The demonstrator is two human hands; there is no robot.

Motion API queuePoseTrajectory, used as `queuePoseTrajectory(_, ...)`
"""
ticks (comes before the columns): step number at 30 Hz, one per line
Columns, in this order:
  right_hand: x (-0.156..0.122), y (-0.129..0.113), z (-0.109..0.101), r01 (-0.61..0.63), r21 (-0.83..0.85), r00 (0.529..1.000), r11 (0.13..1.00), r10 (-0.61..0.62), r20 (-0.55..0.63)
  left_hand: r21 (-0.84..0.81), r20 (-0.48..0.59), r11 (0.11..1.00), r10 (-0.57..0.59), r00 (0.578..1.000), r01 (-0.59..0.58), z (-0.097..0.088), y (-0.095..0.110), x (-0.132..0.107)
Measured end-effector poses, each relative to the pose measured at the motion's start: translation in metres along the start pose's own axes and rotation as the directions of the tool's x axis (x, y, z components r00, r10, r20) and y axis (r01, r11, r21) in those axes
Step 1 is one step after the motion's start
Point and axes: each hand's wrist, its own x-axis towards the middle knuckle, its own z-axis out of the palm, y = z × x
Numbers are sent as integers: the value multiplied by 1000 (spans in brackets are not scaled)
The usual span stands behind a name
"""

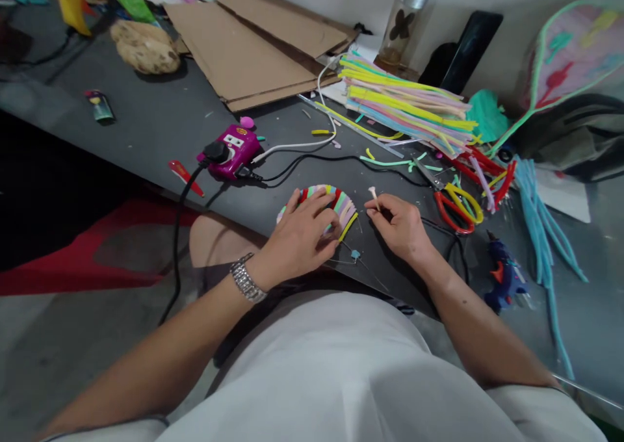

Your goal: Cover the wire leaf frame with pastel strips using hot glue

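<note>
A rounded, fan-like piece made of striped fuzzy pipe cleaners (348, 211) in red, yellow, pink, green and lilac lies near the table's front edge. My left hand (305, 231), with a metal watch at the wrist, rests over it with fingers spread and covers much of its middle. Just to the right, my right hand (397, 227) pinches a short pale pink pipe cleaner piece (373, 194) between thumb and fingers, its tip pointing up. A small blue bit (355, 255) with thin wires lies between the hands by the edge.
Scissors (455, 207) and a blue glue gun (504, 273) lie right of my right hand. Behind are a pipe cleaner bundle (404, 104) and cardboard sheets (258, 45). A purple power strip (231, 149) trails cords at left. Blue pipe cleaners (541, 234) hang over the right side.
</note>
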Motion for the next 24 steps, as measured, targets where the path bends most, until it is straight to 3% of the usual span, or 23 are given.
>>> queuePoseTrajectory(5,0,3,-9,-136,-173,991,976,132,-32,-32,77,998,48,996,-46,-15,-15,8)
queuePoseTrajectory(9,0,10,-11,-194,-319,978,928,157,-140,-11,46,999,36,998,-35,-23,-17,2)
queuePoseTrajectory(12,0,7,-10,-93,-320,981,943,31,-193,6,-13,1000,-29,999,29,-22,-15,-10)
queuePoseTrajectory(17,1,-2,4,158,-145,987,977,-156,23,-17,11,998,-64,998,64,-14,-15,-23)
queuePoseTrajectory(24,10,1,16,204,-173,975,964,-183,127,5,-29,999,33,999,-33,-8,-23,-19)
